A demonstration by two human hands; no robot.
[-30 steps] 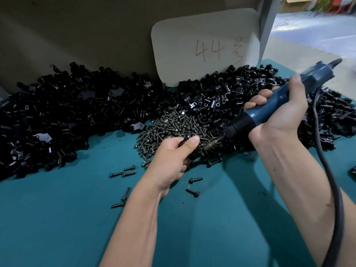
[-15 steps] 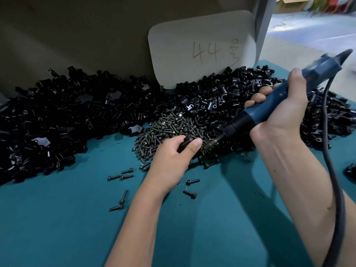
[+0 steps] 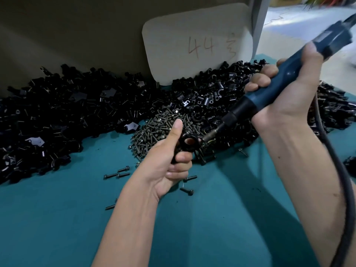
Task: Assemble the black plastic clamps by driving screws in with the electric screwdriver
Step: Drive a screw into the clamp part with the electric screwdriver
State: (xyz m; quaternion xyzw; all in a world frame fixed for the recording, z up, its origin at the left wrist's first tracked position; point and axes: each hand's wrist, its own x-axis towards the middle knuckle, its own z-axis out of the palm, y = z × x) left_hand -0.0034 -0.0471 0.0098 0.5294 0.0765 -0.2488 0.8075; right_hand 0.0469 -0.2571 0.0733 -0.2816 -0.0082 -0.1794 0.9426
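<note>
While left hand (image 3: 169,162) grips clamp (image 3: 187,144), right hand (image 3: 285,93) grips screwdriver (image 3: 273,95)

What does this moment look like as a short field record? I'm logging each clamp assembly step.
left hand: grips a black plastic clamp, thumb raised
right hand: holds the blue electric screwdriver
driver tip: at the clamp's right side
screw pile: on the teal table, behind the left hand
clamp parts: black heaps along the back
loose screws: a few beside the left wrist
card: marked 44, leaning upright behind
</note>
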